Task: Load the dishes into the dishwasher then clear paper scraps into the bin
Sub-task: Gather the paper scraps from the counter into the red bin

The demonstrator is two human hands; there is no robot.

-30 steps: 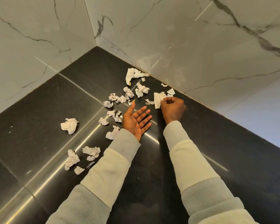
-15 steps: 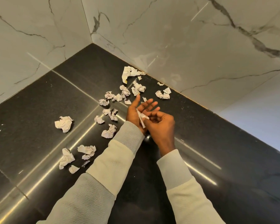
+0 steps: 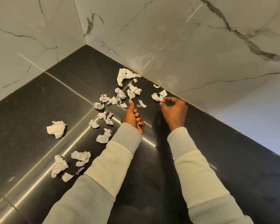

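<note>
While in left hand (image 3: pixel 132 116), one scrap (image 3: pixel 137 125).

A glossy black stone counter (image 3: pixel 58 97) fills the lower half of the frame, crossed by thin pale seams and bright streaks of reflected light. Two grey-veined white marble walls meet in a corner at upper centre: the left wall (image 3: pixel 31 33) and the right wall (image 3: pixel 176 39). A plain pale wall (image 3: pixel 259 104) shows at the right edge.
</note>
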